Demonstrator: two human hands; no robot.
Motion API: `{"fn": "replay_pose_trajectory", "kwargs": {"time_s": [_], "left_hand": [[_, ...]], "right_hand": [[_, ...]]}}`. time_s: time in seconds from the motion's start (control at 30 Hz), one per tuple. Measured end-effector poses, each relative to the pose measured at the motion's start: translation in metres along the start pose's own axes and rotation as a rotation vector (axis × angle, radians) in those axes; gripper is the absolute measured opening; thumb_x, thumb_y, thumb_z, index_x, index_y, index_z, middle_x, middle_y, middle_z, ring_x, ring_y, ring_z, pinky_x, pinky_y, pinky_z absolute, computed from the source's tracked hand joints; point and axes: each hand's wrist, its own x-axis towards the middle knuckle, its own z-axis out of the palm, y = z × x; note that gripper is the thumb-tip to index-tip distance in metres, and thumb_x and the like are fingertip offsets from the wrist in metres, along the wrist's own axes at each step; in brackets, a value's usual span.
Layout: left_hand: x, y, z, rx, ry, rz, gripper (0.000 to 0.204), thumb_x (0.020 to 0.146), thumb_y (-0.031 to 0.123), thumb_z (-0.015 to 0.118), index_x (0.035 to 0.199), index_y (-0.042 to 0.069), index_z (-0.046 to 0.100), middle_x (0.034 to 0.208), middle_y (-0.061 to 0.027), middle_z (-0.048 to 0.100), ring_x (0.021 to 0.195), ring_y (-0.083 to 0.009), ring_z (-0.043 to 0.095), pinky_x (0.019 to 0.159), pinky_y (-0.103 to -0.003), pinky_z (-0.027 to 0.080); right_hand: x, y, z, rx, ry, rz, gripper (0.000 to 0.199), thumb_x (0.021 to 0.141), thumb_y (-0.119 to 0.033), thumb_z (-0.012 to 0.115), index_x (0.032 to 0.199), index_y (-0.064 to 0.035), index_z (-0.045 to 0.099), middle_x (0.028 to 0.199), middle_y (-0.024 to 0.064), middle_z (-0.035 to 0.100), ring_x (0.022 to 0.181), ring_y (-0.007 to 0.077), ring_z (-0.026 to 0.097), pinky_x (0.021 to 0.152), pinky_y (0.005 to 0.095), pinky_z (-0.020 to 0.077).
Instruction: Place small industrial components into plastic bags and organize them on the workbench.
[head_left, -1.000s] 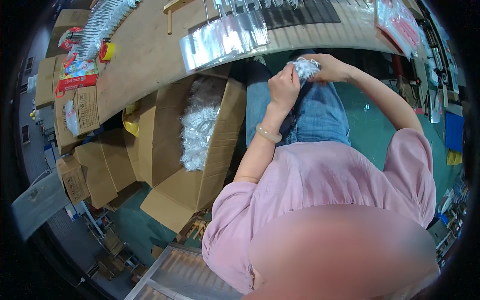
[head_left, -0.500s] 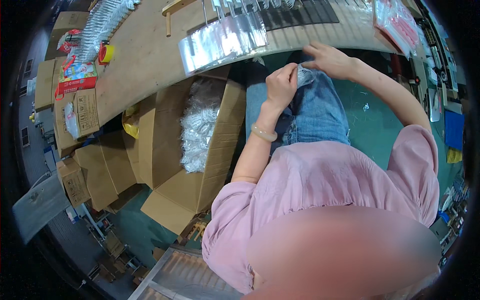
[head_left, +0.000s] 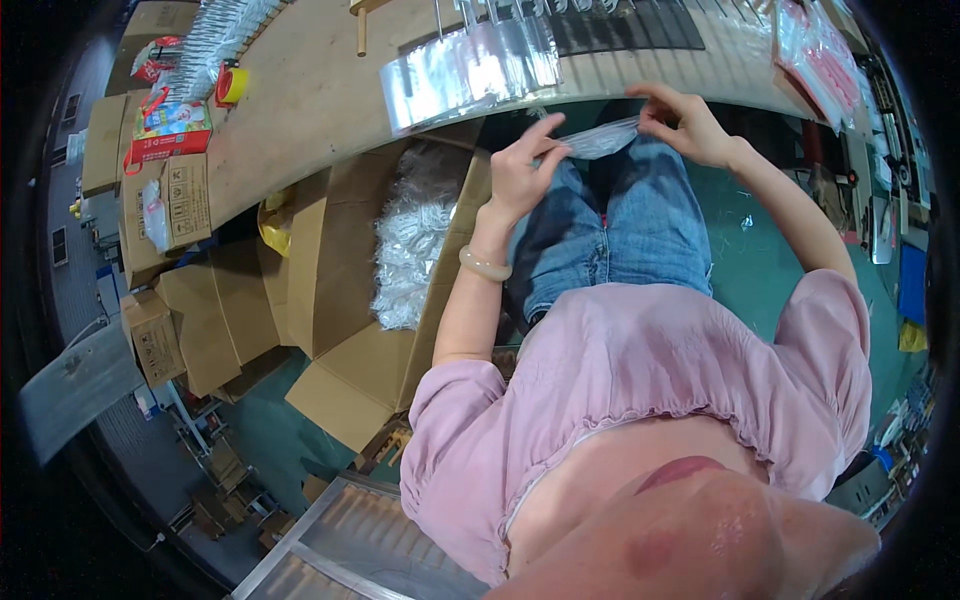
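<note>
A clear plastic bag (head_left: 603, 141) is stretched between my two hands above my lap, just below the table's near edge. My left hand (head_left: 522, 168) pinches one end between thumb and fingers, with the other fingers partly raised. The opposite end is pinched by my right hand (head_left: 690, 127), its index finger arched above the thumb. Whether anything lies inside the bag cannot be made out. Left of my legs, an open cardboard carton (head_left: 345, 395) holds a heap of clear-bagged pieces (head_left: 412, 245).
On the wooden table (head_left: 300, 120) lie clear plastic sleeves (head_left: 470, 80) with metal rods, a black mat (head_left: 630, 30), and pink-and-clear bags (head_left: 820, 65). At left are a row of metal pieces (head_left: 220, 45), a yellow tape roll (head_left: 232, 86), a red box (head_left: 170, 130) and several cartons.
My hands have moved apart, left hand leftward and right hand rightward, and the bunched plastic between them is now drawn out lengthwise. The whole view has shifted slightly.
</note>
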Motion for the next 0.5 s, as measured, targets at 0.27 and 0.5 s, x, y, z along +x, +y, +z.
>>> {"fn": "replay_pose_trajectory", "kwargs": {"time_s": [0.27, 0.5], "left_hand": [[0.001, -0.014, -0.025, 0.186, -0.017, 0.078, 0.014, 0.078, 0.006, 0.071, 0.091, 0.003, 0.071, 0.082, -0.0101, 0.07, 0.071, -0.012, 0.066, 0.066, -0.024, 0.052], [-0.018, -0.035, -0.028, -0.213, -0.033, -0.025, 0.01, 0.087, 0.006, 0.062, 0.094, 0.0, 0.064, 0.081, -0.0093, 0.069, 0.07, -0.0122, 0.065, 0.063, -0.025, 0.053]], "right_hand": [[0.011, 0.012, 0.029, 0.278, 0.105, 0.162, 0.01, 0.082, -0.008, 0.067, 0.088, -0.0002, 0.065, 0.078, 0.0025, 0.064, 0.075, 0.0081, 0.058, 0.071, 0.0236, 0.0482], [0.009, 0.018, 0.063, 0.377, 0.113, 0.182, 0.008, 0.082, -0.008, 0.067, 0.084, -0.0009, 0.064, 0.079, 0.0027, 0.061, 0.075, 0.0099, 0.057, 0.07, 0.0238, 0.0468]]}}
